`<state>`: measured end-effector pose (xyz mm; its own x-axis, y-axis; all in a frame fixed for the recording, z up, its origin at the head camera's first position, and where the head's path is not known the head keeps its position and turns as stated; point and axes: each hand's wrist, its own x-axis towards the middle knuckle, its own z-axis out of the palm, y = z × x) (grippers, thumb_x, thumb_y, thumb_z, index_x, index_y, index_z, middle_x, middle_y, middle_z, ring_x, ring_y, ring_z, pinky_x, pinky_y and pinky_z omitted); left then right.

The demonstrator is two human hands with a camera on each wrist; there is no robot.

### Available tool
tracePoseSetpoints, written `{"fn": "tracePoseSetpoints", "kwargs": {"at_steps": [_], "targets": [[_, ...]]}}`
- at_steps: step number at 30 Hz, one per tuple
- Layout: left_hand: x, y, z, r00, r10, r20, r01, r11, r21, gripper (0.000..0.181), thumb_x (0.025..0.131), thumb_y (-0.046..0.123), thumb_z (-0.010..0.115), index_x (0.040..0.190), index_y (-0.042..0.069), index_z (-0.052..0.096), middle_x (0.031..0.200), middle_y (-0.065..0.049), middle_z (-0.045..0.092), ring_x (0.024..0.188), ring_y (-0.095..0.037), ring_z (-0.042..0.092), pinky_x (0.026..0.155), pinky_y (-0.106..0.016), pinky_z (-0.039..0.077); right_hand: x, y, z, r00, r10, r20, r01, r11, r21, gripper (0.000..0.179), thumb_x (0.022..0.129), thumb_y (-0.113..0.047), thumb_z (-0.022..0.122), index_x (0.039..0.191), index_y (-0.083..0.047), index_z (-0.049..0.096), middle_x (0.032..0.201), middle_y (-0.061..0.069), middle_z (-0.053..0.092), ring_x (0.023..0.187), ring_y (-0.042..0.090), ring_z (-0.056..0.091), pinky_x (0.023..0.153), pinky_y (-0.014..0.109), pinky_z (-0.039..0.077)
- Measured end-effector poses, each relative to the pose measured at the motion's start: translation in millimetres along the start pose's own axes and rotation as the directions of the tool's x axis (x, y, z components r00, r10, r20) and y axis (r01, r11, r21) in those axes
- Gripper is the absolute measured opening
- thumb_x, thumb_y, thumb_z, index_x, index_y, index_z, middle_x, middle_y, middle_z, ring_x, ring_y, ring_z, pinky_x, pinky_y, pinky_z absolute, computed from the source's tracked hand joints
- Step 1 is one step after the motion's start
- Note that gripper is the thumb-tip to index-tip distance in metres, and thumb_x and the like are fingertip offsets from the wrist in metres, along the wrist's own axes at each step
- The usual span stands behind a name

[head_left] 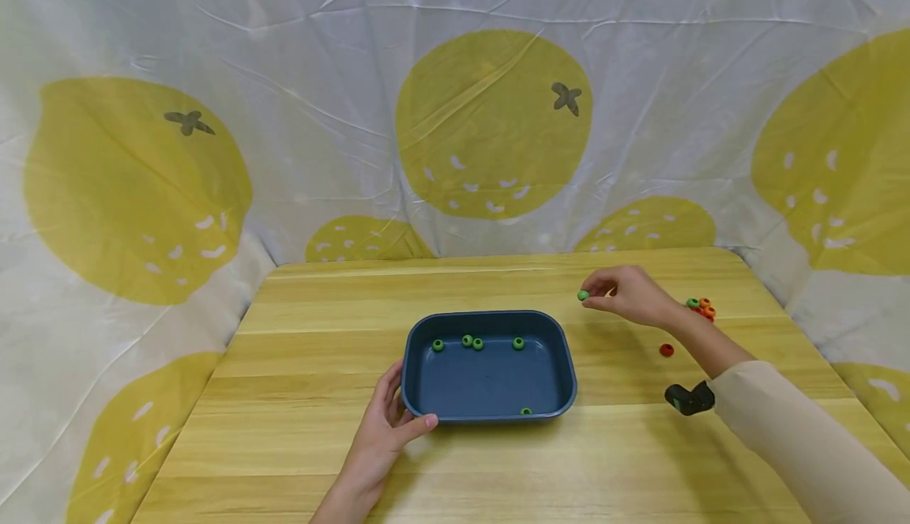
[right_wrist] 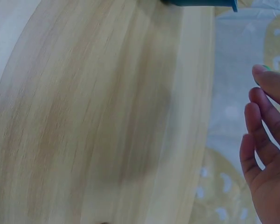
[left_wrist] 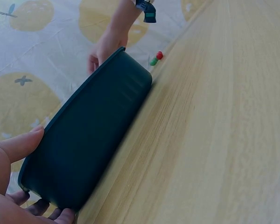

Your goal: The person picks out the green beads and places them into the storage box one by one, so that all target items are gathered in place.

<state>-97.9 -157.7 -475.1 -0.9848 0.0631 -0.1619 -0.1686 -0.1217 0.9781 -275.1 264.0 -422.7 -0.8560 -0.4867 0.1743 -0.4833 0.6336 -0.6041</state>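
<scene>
A dark blue rectangular tray (head_left: 490, 382) stands on the wooden table, with several green beads (head_left: 478, 344) scattered inside it. My left hand (head_left: 380, 429) grips the tray's near left corner, thumb over the rim and fingers against the outer wall, as the left wrist view (left_wrist: 11, 172) also shows. Above the table, right of the tray's far corner, my right hand (head_left: 626, 295) pinches a green bead (head_left: 583, 295) between thumb and fingertip. Only a sliver of that bead (right_wrist: 266, 67) peeks past the thumb in the right wrist view.
Behind the right wrist lies a small cluster of orange, red and green beads (head_left: 704, 308). A single red bead (head_left: 666, 349) sits closer, below the forearm. The wooden table (head_left: 298, 397) ends at a lemon-print cloth (head_left: 490, 129) along its back and sides.
</scene>
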Motion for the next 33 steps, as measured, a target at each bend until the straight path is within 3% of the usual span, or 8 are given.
{"fn": "tracePoseSetpoints", "kwargs": {"at_steps": [22,33], "targets": [[2.7,0.2,0.4,1.000,0.007,0.003,-0.007,1.000,-0.008,0.096,0.087,0.004,0.083,0.162,0.015,0.026,0.167,-0.010,0.025,0.153,-0.035,0.024,0.121,-0.051,0.023,34.5,-37,22,0.991,-0.111,0.076,0.110,0.994,0.023,0.013,0.092,-0.015,0.081,0.104,-0.011,0.077,0.090,-0.010,0.072,0.085,0.012,0.069,0.080,0.039,0.058],[2.9,-0.6,0.7,1.000,-0.004,0.001,0.004,1.000,-0.010,0.096,0.086,0.004,0.084,0.162,0.017,0.026,0.168,-0.009,0.024,0.153,-0.035,0.022,0.122,-0.051,0.023,55.7,-61,34,0.972,-0.203,0.114,0.199,0.979,0.049,0.010,0.093,-0.017,0.080,0.102,-0.014,0.078,0.090,-0.010,0.072,0.084,0.010,0.067,0.080,0.039,0.058]]}}
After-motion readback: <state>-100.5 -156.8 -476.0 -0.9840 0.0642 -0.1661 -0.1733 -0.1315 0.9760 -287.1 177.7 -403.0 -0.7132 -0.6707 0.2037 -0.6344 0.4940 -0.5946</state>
